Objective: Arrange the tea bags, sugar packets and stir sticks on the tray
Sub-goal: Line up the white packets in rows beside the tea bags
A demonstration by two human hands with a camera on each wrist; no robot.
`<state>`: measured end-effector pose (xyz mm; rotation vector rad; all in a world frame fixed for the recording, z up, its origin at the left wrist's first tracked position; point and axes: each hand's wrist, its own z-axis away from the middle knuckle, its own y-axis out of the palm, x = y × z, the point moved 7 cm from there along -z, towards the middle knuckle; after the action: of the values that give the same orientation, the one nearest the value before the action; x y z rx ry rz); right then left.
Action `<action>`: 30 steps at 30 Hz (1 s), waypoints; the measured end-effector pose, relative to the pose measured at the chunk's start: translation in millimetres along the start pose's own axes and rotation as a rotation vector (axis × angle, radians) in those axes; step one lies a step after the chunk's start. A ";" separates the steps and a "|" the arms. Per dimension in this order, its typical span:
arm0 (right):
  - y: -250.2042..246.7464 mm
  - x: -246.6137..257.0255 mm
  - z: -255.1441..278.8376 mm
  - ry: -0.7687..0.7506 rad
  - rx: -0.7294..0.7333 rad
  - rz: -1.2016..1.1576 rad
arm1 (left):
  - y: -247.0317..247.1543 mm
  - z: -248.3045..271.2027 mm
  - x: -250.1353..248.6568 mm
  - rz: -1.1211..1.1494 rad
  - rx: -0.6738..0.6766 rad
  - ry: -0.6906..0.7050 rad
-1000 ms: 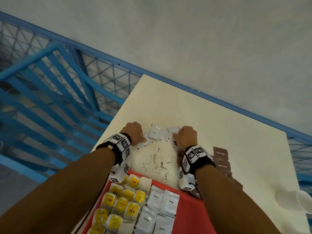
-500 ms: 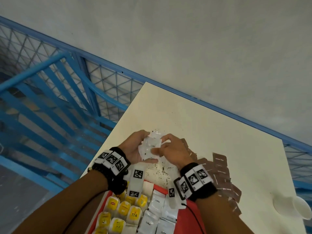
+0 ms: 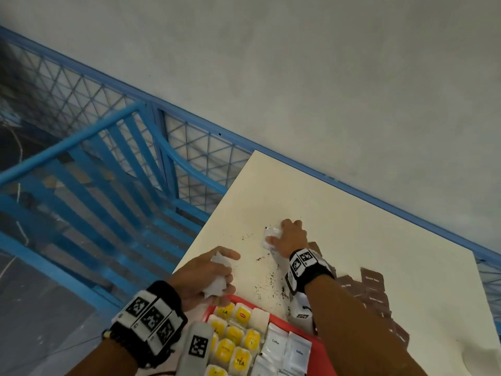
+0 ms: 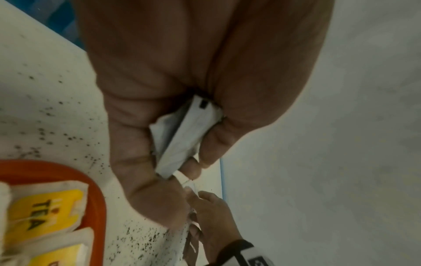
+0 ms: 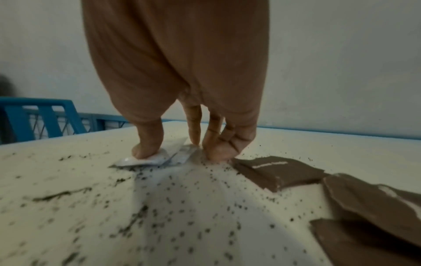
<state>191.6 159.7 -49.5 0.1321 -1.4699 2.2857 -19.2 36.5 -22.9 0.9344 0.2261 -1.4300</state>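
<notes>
Now the left hand point(image 3: 202, 278) is clutching white packets point(image 3: 217, 285) against its palm; the right hand point(image 3: 292, 238) is pinching a flat packet point(image 3: 270, 234) on the table point(image 3: 366, 240).

Bare forearms on both sides, down to the left grip point(image 3: 193, 278) and the right grip point(image 3: 292, 237). Around the left wrist, a broad black left strap point(image 3: 169, 293) topped with three white blocks point(image 3: 151, 317) side by side, each printed with a black-and-white square code. Next to it, a long pale grey housing point(image 3: 198, 346) bearing one more code. Around the right wrist, a matching black right strap point(image 3: 315, 276) carrying white coded plates point(image 3: 303, 260). Under that, a white housing point(image 3: 301, 308) with a code near its lower end and a thin black cable point(image 3: 314, 325) beside the forearm.
</notes>
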 end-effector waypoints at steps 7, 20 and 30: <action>-8.1 5.4 30.2 0.025 0.012 -0.231 | 6.5 21.4 9.9 0.047 -0.047 0.000; -47.8 -33.3 266.4 -0.054 0.074 -1.118 | 126.1 69.2 31.0 -0.099 0.240 0.124; 21.8 -106.0 368.5 0.036 0.047 -1.137 | 153.6 126.3 123.6 -0.304 0.275 0.049</action>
<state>226.7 -206.4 61.5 0.7230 -0.9119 1.3583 93.3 -158.5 41.1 1.1985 0.2179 -1.7494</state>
